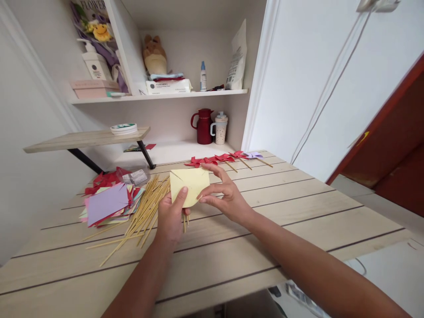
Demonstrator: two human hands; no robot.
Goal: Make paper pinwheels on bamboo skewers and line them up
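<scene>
Two hands are on one pale yellow paper square (190, 185), held up just over the middle of the bench (298, 207). The left hand (172, 216) is closed on the square's lower left corner, thumb on top, and also has a thin wooden stick (184, 223) poking out under the fingers. The right hand (225, 196) pinches the lower right edge with thumb and fingertips, the other fingers curled loosely over the top. The paper has slits cut in from the corners. Just left of it lies a loose heap of bamboo skewers (145, 212), and beyond that, toward the left edge, a stack of coloured paper squares (107, 203). Along the far edge sits a row of finished red pinwheels (215, 160), with a purple one (253, 155) at the right end.
</scene>
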